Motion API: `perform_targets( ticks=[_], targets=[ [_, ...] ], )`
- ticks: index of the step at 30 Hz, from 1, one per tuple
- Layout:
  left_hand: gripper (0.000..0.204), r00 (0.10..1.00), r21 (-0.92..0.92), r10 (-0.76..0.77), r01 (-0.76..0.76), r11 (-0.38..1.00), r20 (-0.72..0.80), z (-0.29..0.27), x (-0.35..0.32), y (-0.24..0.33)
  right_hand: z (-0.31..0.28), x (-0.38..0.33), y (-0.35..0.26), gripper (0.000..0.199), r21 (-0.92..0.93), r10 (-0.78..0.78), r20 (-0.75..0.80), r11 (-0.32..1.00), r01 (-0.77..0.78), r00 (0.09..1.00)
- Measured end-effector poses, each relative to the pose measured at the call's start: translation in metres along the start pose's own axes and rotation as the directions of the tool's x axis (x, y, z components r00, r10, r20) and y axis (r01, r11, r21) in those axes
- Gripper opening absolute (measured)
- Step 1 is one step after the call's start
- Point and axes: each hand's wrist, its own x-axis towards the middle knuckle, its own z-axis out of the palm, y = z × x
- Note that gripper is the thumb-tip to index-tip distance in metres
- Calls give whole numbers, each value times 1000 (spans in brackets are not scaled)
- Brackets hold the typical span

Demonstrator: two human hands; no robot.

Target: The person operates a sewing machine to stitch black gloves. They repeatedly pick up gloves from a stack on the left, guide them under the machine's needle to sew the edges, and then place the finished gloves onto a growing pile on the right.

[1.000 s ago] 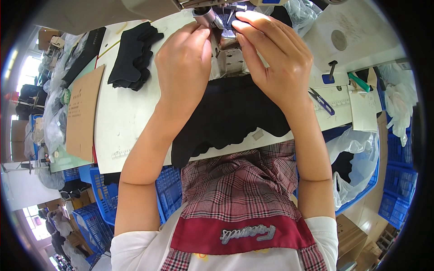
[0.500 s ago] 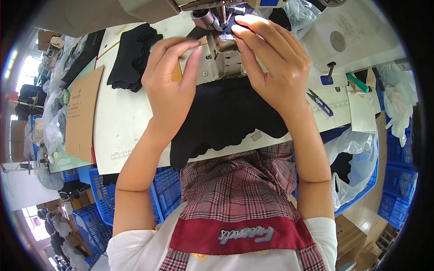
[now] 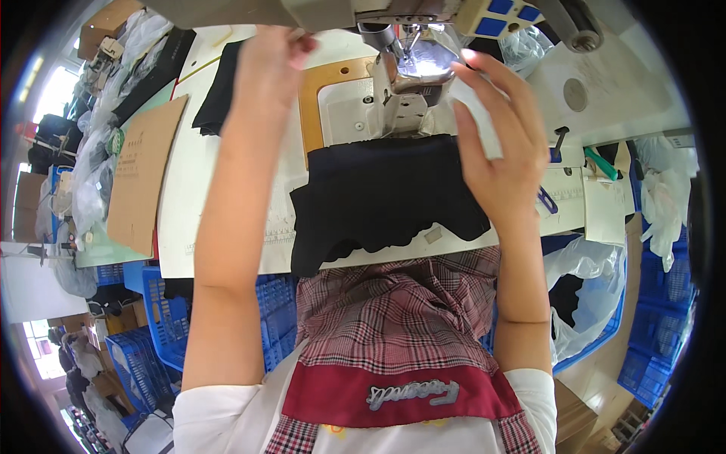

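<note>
Head view: machine [image 3: 412,106]; black cloth [image 3: 389,193] lies in front of it, not being fed; share done or left unclear. Left hand [image 3: 268,68], left of machine: blurred, grip cannot be told. Right hand [image 3: 507,136], right of machine: grip wide, empty.

A white table [image 3: 184,200] bears a sewing machine [image 3: 408,110]. Black cloth [image 3: 389,193] lies before the machine, snips [image 3: 548,201] right of it.

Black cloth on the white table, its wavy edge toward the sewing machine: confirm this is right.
Not quite: in the head view, the black cloth lies on the white table, but its wavy edge faces the plaid apron, away from the sewing machine.
</note>
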Motion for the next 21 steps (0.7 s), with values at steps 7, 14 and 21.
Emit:
perform_targets(
  ticks=[7,14,21],
  targets=[
    [38,970,871,236,-68,487,-56,-185,74,43,-28,-34,-20,39,-70,228,460,973,-221,858],
    [41,858,966,476,-83,-246,195,-219,65,-12,-25,-46,-24,45,-199,268,493,961,-192,828],
    [27,816,866,469,-465,184,338,-70,-34,30,-26,-28,-30,25,142,508,523,740,-658,684]
  ],
)
